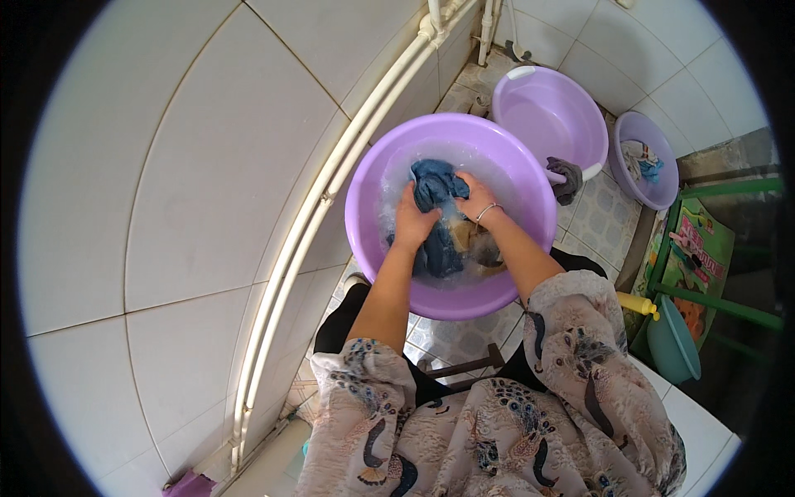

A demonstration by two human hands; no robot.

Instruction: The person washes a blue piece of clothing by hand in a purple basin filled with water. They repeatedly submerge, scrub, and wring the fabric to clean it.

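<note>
Before me stands a large purple plastic basin (pixel 386 130) of sudsy water. Both hands are in it on a wet blue cloth item (pixel 431 177), its upper part bunched above the suds. My left hand (pixel 415 220) grips the cloth's left side, fingers partly behind it. On the other side my right hand (pixel 477 197), with a silver bracelet (pixel 486 212) at the wrist, holds the right edge. Lower in the water, more dark blue fabric (pixel 442 251) trails down. A tan cloth (pixel 460 236) and darker fabric lie half under the suds below my right hand.
A second purple basin (pixel 553 112) stands behind, a dark grey cloth (pixel 565 180) over its rim. Farther right a smaller basin (pixel 646 168) holds cloths. A green-framed rack (pixel 720 304), a teal basin (pixel 674 341) and a yellow bottle (pixel 636 304) are at right. White pipes (pixel 298 248) line the left wall.
</note>
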